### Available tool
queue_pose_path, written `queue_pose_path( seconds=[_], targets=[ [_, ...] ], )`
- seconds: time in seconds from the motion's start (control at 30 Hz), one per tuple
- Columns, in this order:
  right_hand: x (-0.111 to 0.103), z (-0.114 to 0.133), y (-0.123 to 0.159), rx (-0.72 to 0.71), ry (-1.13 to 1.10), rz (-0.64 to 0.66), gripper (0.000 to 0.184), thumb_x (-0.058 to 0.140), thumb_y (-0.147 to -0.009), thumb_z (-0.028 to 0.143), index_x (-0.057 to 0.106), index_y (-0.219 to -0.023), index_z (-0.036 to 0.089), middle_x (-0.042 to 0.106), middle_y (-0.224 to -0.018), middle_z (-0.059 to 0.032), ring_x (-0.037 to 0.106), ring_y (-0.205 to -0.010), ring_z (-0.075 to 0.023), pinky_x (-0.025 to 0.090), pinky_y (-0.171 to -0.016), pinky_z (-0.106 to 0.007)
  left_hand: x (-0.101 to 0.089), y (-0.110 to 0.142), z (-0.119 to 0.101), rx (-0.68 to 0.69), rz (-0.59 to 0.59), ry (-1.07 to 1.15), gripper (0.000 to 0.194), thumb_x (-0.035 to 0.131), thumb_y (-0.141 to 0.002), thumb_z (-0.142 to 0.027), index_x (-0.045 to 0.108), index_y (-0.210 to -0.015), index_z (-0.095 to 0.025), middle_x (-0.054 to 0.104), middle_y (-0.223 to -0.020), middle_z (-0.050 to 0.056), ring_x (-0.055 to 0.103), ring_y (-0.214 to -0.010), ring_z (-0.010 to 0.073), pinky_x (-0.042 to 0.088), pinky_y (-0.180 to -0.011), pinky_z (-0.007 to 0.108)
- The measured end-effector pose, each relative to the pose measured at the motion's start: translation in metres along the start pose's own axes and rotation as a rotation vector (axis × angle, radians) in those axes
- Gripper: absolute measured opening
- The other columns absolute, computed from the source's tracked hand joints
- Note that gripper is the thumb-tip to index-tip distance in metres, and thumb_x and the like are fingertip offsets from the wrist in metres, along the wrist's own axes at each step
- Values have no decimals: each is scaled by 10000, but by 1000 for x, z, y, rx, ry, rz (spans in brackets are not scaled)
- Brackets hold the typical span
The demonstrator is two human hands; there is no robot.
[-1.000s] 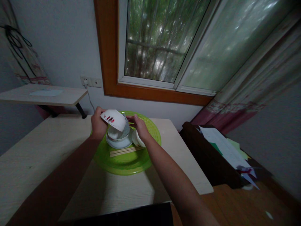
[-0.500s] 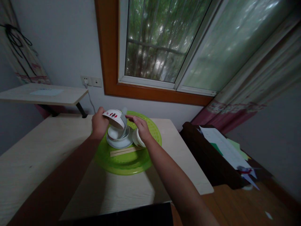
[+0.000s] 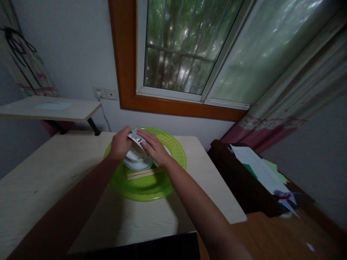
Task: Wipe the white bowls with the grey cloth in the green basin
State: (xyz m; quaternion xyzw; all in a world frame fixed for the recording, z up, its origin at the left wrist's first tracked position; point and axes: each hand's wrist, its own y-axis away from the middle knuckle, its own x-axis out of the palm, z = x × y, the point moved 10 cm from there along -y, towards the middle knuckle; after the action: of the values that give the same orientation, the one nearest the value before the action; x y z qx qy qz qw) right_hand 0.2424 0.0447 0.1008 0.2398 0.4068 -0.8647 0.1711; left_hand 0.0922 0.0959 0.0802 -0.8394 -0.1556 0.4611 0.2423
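My left hand grips the rim of a white bowl with a red and dark pattern, tilted above a green round tray. A thin grey cloth lies against the bowl's outside, under the fingers of my right hand, which press it on. Beneath the held bowl, another white bowl sits on a white plate, both partly hidden. A further white bowl or cup shows behind my right hand. Wooden chopsticks lie across the tray's front part.
The tray rests on a pale wooden table. A raised shelf stands at the left, near a wall socket with a cord. Window and wall rise behind. Papers lie on dark furniture at the right.
The bowl in my left hand has shifted slightly right and turned. My right hand has moved left, its fingers now over the cloth on the bowl's outside.
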Motion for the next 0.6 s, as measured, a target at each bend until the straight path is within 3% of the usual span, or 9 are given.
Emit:
queue_pose_path(
  seconds=[0.17, 0.3, 0.6],
  targets=[
    [6, 2, 0, -37, 123, 17, 603, 580, -981, 400, 420, -1543, 255, 458, -1582, -87, 387, -1482, -222, 284, -1250, -440, -1, -1, 8, -59, -15, -9, 152, 490, -810, -116, 544, -873, -243, 711, -886, 44, 638, -824, 216, 378, -691, 296],
    [4, -10, 0, -6, 192, -7, 636, 598, -915, 265, 433, -1529, 254, 471, -1566, -93, 417, -1453, -234, 304, -1238, -459, -2, -1, 15, -114, -17, -24, 148, 495, -804, -129, 554, -878, -243, 710, -869, 54, 641, -815, 231, 386, -688, 310],
    [-19, -48, 7, 221, 229, -220, 624, 533, -792, 96, 565, -1409, 184, 621, -1402, -111, 561, -1296, -256, 402, -1170, -435, -5, -1, 19, -163, -79, 74, 12, 570, -840, -251, 567, -846, -241, 707, -838, 49, 638, -778, 223, 425, -706, 333]
  ],
)
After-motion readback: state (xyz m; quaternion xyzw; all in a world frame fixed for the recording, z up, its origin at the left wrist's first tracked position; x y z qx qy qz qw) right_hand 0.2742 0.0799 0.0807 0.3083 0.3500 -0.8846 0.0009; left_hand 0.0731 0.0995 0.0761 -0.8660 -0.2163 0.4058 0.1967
